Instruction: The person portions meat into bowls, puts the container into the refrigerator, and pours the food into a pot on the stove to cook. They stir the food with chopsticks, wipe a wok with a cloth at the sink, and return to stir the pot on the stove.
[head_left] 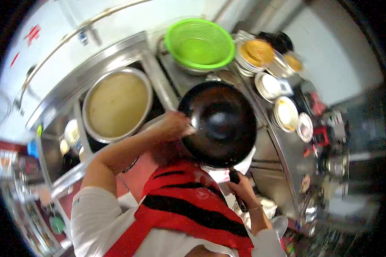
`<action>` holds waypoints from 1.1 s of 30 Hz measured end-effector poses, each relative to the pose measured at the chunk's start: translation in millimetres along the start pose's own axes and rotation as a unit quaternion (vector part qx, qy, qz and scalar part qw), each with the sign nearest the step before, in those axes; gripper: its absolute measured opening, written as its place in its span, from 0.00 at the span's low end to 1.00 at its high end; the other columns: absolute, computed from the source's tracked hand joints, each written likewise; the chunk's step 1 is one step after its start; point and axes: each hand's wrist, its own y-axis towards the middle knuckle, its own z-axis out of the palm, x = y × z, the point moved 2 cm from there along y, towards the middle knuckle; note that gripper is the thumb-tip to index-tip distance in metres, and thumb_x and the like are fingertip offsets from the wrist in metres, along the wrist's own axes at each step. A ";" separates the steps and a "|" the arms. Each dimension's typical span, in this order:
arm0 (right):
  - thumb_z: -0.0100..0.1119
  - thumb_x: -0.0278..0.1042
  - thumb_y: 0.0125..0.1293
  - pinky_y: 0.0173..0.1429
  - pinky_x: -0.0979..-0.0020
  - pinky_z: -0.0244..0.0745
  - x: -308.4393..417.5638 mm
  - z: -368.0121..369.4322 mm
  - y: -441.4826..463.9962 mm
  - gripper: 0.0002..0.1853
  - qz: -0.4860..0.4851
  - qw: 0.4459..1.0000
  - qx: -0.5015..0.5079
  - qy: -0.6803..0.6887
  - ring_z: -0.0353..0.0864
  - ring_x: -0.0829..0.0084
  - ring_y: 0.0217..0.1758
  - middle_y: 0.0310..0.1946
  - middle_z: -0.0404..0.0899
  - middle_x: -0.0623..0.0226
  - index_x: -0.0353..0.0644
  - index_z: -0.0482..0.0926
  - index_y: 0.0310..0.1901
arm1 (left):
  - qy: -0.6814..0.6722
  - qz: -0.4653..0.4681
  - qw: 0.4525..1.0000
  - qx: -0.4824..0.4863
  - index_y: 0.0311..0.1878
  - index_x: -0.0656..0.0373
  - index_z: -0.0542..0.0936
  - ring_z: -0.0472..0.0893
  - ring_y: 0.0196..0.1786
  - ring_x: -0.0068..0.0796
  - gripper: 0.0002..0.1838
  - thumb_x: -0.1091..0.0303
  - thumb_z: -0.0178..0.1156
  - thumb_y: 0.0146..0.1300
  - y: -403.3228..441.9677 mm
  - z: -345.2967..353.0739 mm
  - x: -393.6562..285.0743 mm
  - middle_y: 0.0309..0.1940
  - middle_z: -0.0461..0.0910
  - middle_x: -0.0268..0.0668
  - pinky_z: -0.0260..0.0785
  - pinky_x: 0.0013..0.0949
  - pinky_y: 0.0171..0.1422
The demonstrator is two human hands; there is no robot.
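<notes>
"Liquid [113, 103], cloudy and tan, is filling that wide metal pot [87, 112] on the far left. Is the left hand [176, 124] minding it?"

"No, that hand is reaching past it. Its fingers are curling around a pale scrap [188, 130], I'm thinking, and meeting the near-left side of the pan. Blur is hiding what the scrap is."

"And the green basket [199, 45]?"

"That's sitting just beyond the pan [218, 124], so I'm watching the far rim for knocks. The dark, round pan itself is facing us broadly, in front of the red apron [193, 192]. Whether anything is bearing it from below, I'm not able to tell."

"So what is making for good handling, to your eye?"

"Light, even pressure from the left, with the fingertips staying behind the scrap. Pushing hard at the rim is only asking the pan to twist."

"And the right hand [243, 188]?"

"It's clenching the black handle [233, 176], doing the steadying. A firm wrist there is countering the left hand's push; a slack one is letting the pan roll."

"White dishes [286, 113] are crowding the counter [283, 147] further right."

"Yes, so swinging the pan wide that way is risking a clatter."
</notes>
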 end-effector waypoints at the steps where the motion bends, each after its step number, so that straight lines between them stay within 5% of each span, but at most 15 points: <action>1: 0.62 0.28 0.58 0.23 0.73 0.67 -17.6 5.6 1.5 0.12 -0.037 0.999 -0.024 -0.013 0.71 0.78 0.19 0.19 0.73 0.69 0.35 0.72 0.41 | 0.038 0.029 0.998 -0.050 0.42 0.39 0.79 0.78 0.45 0.40 0.16 0.63 0.63 0.45 1.7 -6.1 12.5 0.39 0.78 0.33 0.69 0.44 0.44; 6: 0.65 0.39 0.58 0.28 0.70 0.69 -20.8 15.3 -52.3 0.16 0.029 0.996 -0.077 -0.038 0.73 0.77 0.22 0.20 0.74 0.66 0.35 0.74 0.39 | -0.174 0.073 0.960 -0.207 0.46 0.49 0.81 0.74 0.51 0.41 0.18 0.70 0.60 0.48 49.2 -17.5 -11.0 0.48 0.75 0.37 0.63 0.45 0.55; 8: 0.65 0.38 0.58 0.28 0.70 0.69 -23.2 15.1 -70.3 0.17 -0.002 0.993 -0.116 -0.027 0.73 0.76 0.22 0.20 0.74 0.64 0.34 0.74 0.41 | -0.092 0.138 0.945 -0.282 0.47 0.50 0.81 0.73 0.52 0.42 0.17 0.71 0.59 0.51 60.7 -37.4 -63.2 0.52 0.75 0.39 0.62 0.45 0.58; 12: 0.62 0.29 0.59 0.25 0.72 0.69 4.3 47.5 -90.3 0.18 0.033 0.984 -0.158 0.070 0.73 0.77 0.20 0.18 0.72 0.65 0.33 0.70 0.48 | -0.109 0.032 0.993 0.002 0.42 0.51 0.80 0.75 0.46 0.42 0.10 0.67 0.56 0.56 63.7 68.1 -126.7 0.39 0.76 0.40 0.68 0.46 0.47; 13: 0.62 0.29 0.60 0.24 0.73 0.68 0.0 58.2 -90.2 0.18 0.094 0.977 -0.153 0.114 0.73 0.79 0.19 0.18 0.72 0.66 0.34 0.70 0.49 | -0.360 0.074 0.910 0.192 0.41 0.53 0.81 0.77 0.43 0.42 0.11 0.66 0.59 0.54 40.9 48.3 -143.2 0.36 0.78 0.41 0.70 0.44 0.42; 14: 0.62 0.28 0.60 0.23 0.74 0.68 8.7 58.9 -96.1 0.17 0.103 0.969 -0.179 0.136 0.72 0.80 0.18 0.17 0.72 0.69 0.33 0.70 0.48 | -0.473 0.272 0.822 0.163 0.41 0.55 0.80 0.78 0.35 0.35 0.11 0.69 0.59 0.52 25.3 95.2 -162.1 0.32 0.79 0.38 0.70 0.38 0.36; 15: 0.62 0.28 0.60 0.23 0.74 0.68 -15.7 66.9 -101.1 0.17 0.110 0.966 -0.187 0.138 0.72 0.79 0.18 0.17 0.72 0.68 0.32 0.70 0.48 | -0.564 0.132 0.693 0.430 0.41 0.55 0.78 0.71 0.24 0.20 0.11 0.61 0.56 0.58 11.9 44.8 -182.1 0.29 0.75 0.26 0.64 0.28 0.25; 16: 0.61 0.28 0.60 0.23 0.74 0.67 -19.7 72.8 -108.3 0.16 0.108 0.962 -0.215 0.132 0.72 0.80 0.17 0.17 0.72 0.69 0.32 0.70 0.47 | -0.618 0.152 0.510 0.578 0.43 0.55 0.77 0.69 0.26 0.14 0.12 0.62 0.55 0.58 0.7 43.9 -184.3 0.29 0.74 0.23 0.60 0.21 0.24; 17: 0.61 0.27 0.60 0.22 0.74 0.67 -22.8 76.0 -115.2 0.15 0.103 0.957 -0.243 0.123 0.71 0.80 0.17 0.17 0.72 0.69 0.33 0.70 0.46 | -0.547 0.153 0.431 0.701 0.43 0.55 0.77 0.68 0.24 0.15 0.12 0.62 0.53 0.59 -7.7 17.0 -189.0 0.29 0.74 0.25 0.59 0.20 0.24; 19: 0.61 0.27 0.60 0.22 0.75 0.66 -37.5 78.4 -133.4 0.14 0.110 0.938 -0.270 0.189 0.71 0.80 0.17 0.18 0.71 0.70 0.34 0.70 0.45 | -0.549 0.347 0.484 0.587 0.46 0.56 0.76 0.69 0.23 0.17 0.12 0.64 0.53 0.60 -16.6 13.6 -190.2 0.27 0.74 0.29 0.61 0.21 0.23; 21: 0.60 0.26 0.60 0.22 0.75 0.66 -50.2 84.8 -154.9 0.12 0.109 0.913 -0.290 0.266 0.70 0.81 0.17 0.18 0.71 0.71 0.35 0.70 0.44 | -0.587 0.102 0.514 0.618 0.51 0.62 0.75 0.78 0.33 0.27 0.22 0.76 0.51 0.49 -0.7 54.3 -153.4 0.38 0.79 0.36 0.72 0.29 0.33; 24: 0.58 0.24 0.61 0.24 0.77 0.66 -63.5 85.9 -202.6 0.09 0.096 0.856 -0.313 0.400 0.71 0.81 0.19 0.20 0.71 0.72 0.37 0.69 0.41 | -0.732 -0.046 0.444 0.514 0.57 0.62 0.70 0.81 0.39 0.37 0.25 0.70 0.53 0.52 45.3 46.0 -113.2 0.42 0.79 0.42 0.78 0.42 0.40; 26: 0.57 0.25 0.62 0.25 0.78 0.66 -81.0 94.5 -236.4 0.07 0.116 0.821 -0.327 0.454 0.71 0.81 0.19 0.20 0.71 0.72 0.38 0.69 0.39 | -0.784 -0.122 0.550 0.260 0.54 0.61 0.73 0.81 0.41 0.37 0.23 0.64 0.54 0.54 66.2 46.4 -99.6 0.41 0.79 0.42 0.77 0.45 0.33; 29: 0.58 0.27 0.62 0.25 0.79 0.64 -115.8 112.2 -287.7 0.07 0.112 0.780 -0.361 0.499 0.69 0.81 0.18 0.20 0.70 0.71 0.39 0.68 0.36 | -0.744 -0.221 0.595 0.209 0.49 0.60 0.74 0.81 0.40 0.35 0.22 0.50 0.54 0.64 136.0 118.5 -31.0 0.44 0.79 0.41 0.75 0.40 0.28; 33: 0.58 0.26 0.61 0.24 0.79 0.63 -170.4 137.1 -368.2 0.08 0.118 0.701 -0.399 0.580 0.69 0.81 0.19 0.20 0.70 0.71 0.38 0.68 0.36 | -0.424 -0.164 0.889 -0.058 0.54 0.60 0.74 0.81 0.40 0.42 0.24 0.49 0.53 0.67 157.5 151.1 0.9 0.46 0.80 0.48 0.77 0.40 0.33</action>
